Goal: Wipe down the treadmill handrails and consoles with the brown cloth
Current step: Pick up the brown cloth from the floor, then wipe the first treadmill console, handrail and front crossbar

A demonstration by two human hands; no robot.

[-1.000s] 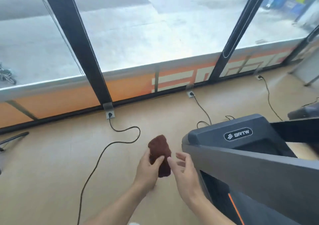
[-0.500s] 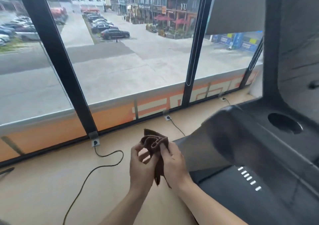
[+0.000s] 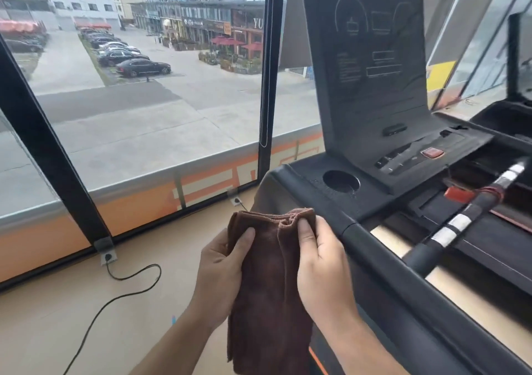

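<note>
My left hand [image 3: 221, 271] grips the left edge of the brown cloth [image 3: 267, 294], thumb on top. The cloth hangs folded between my hands, just beside the treadmill handrail [image 3: 383, 265]. My right hand [image 3: 322, 268] pinches its upper right corner. The console [image 3: 371, 66] stands behind.

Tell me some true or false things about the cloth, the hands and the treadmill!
1. Both hands hold the brown cloth. True: the left hand and the right hand each grip its top part.
2. The cloth is lying on the console. False: it hangs in the hands, beside the treadmill's handrail.
3. The round cup holder has a bottle in it. False: it looks empty.
4. There is a red button below the console screen. True.
5. A black cable lies on the floor, plugged into a socket. True.
</note>
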